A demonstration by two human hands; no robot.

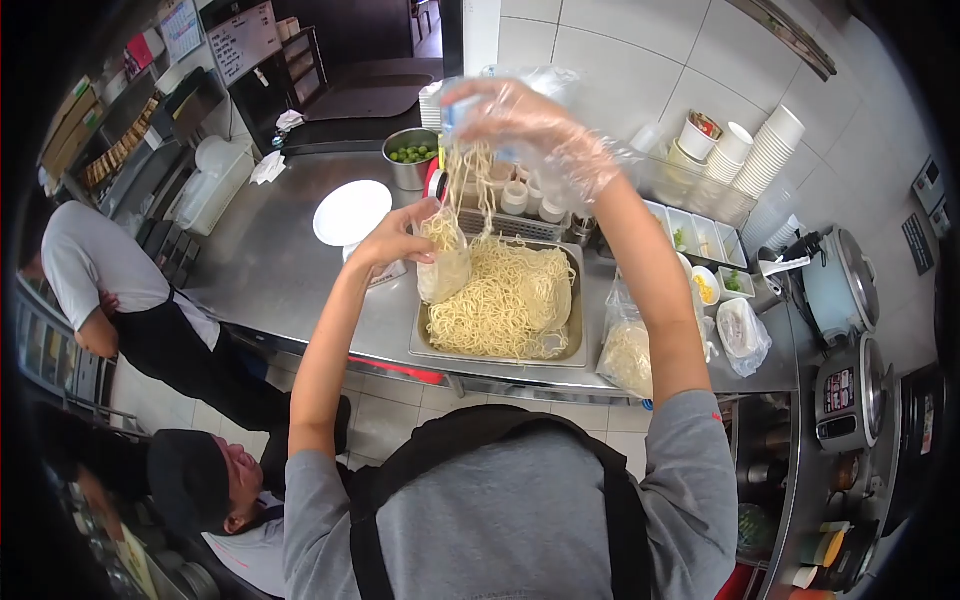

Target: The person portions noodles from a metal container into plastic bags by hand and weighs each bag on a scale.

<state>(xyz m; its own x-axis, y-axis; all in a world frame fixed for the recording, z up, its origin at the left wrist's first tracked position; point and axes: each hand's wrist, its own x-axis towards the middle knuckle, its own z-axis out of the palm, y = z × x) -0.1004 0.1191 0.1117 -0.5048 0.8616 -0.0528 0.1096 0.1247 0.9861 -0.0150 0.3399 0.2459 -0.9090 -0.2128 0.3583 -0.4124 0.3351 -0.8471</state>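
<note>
My bare left hand (398,240) grips the top of a clear plastic bag (445,275) partly filled with noodles. My right hand (520,120), in a clear plastic glove and slightly blurred, is raised higher, closed on a bunch of noodles (470,175). The strands hang down toward the bag's mouth. Below both hands, a metal tray (425,352) is heaped with loose yellow noodles (480,320). A filled bag of noodles (548,285) lies at the tray's right side.
A white plate (352,212) and a metal pot of green limes (411,155) stand left of the tray. Another noodle bag (628,355) lies right. Stacked paper cups (770,150) and a rice cooker (850,390) are farther right. Two people (210,480) (120,270) are at left.
</note>
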